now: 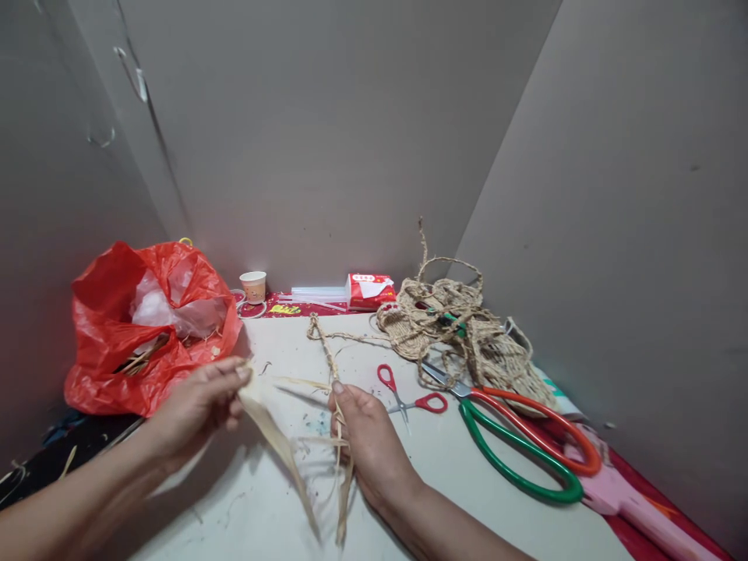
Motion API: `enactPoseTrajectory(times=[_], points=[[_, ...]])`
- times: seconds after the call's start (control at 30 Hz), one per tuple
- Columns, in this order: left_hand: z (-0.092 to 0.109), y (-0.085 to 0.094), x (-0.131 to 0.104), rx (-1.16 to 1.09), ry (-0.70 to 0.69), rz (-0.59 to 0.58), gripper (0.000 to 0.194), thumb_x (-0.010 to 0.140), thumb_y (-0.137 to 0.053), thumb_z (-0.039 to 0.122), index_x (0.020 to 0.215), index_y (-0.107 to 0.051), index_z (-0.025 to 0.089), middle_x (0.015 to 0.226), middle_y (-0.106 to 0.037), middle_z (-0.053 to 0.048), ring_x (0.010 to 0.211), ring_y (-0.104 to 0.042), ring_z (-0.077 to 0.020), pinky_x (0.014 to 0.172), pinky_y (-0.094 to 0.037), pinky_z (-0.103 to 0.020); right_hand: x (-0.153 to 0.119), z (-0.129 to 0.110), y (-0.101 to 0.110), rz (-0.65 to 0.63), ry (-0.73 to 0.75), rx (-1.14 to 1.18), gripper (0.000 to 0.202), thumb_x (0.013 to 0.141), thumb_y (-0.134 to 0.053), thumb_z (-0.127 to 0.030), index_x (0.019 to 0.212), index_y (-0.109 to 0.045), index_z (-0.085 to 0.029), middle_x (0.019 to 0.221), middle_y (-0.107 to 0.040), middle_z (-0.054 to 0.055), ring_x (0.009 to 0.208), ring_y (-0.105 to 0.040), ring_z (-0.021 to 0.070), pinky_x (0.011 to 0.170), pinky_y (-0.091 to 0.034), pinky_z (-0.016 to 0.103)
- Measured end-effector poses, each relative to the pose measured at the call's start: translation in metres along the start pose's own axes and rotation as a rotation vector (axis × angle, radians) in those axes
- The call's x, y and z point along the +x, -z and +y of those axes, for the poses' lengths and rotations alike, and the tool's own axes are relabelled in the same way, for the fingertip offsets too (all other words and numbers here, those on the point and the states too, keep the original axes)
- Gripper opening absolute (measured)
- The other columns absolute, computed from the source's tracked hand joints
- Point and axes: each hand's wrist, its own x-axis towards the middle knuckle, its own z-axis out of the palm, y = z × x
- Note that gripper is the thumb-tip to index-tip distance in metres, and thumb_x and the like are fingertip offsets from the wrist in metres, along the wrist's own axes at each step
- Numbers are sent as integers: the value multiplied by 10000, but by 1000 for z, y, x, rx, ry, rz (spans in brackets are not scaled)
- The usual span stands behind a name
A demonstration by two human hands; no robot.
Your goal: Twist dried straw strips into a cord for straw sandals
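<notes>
My left hand (219, 393) pinches the upper end of a pale, flat fibre strip (274, 440) that hangs down to the right over the white board. A short gap to the right, my right hand (365, 436) grips a braided straw cord (327, 351) between thumb and fingers. Loose strands stick out left of that hand and hang below it. Beyond the hand the cord runs up to a small loop, and a thin length leads right to a pile of braided straw rope (456, 323).
Small red-handled scissors (403, 401) and large scissors with orange and green handles (508, 428) lie to the right. A red plastic bag (111, 351) stands at the left. Behind the white board (496, 483) are a paper cup (253, 288) and a red tissue pack (370, 291).
</notes>
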Motion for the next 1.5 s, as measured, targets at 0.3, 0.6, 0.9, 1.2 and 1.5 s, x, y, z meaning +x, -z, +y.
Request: enactPoseTrajectory(times=[0.3, 0.6, 0.9, 1.2, 1.5], points=[[70, 65, -18, 89, -465, 485, 194, 678, -706, 113, 851, -627, 147, 679, -553, 54, 488, -440, -16, 453, -419, -108, 3, 2, 4, 33, 27, -58, 367, 806, -530, -517, 651, -475, -189, 425, -339, -89, 379, -265, 65, 370, -189, 184], [-17, -24, -16, 409, 9, -110, 260, 659, -699, 337, 650, -517, 153, 486, -458, 56, 404, -377, -59, 396, -296, -185, -5, 6, 4, 69, 170, -286, 392, 852, -440, -548, 669, -466, -202, 450, -382, -69, 412, -345, 100, 404, -278, 211], [-55, -76, 7, 421, -155, -135, 140, 681, -560, 129, 593, -453, 155, 508, -369, 73, 498, -298, -55, 469, -234, -187, -5, -5, 3, 175, 330, -454, 361, 890, -400, -439, 610, -391, -211, 565, -415, -38, 564, -396, 135, 543, -334, 246], [-55, -79, 6, 294, -21, -213, 129, 703, -615, 227, 658, -520, 152, 451, -464, 49, 411, -366, -66, 423, -239, -192, -4, -3, 2, 164, 321, -442, 358, 880, -426, -445, 611, -436, -209, 569, -470, -25, 565, -442, 145, 555, -349, 253], [-27, -29, -49, 259, 196, -408, 233, 644, -735, 312, 618, -569, 150, 482, -528, 14, 398, -408, -66, 402, -287, -178, 4, 0, 8, 162, 147, -271, 394, 819, -465, -553, 628, -485, -210, 417, -394, -65, 376, -346, 112, 384, -257, 237]])
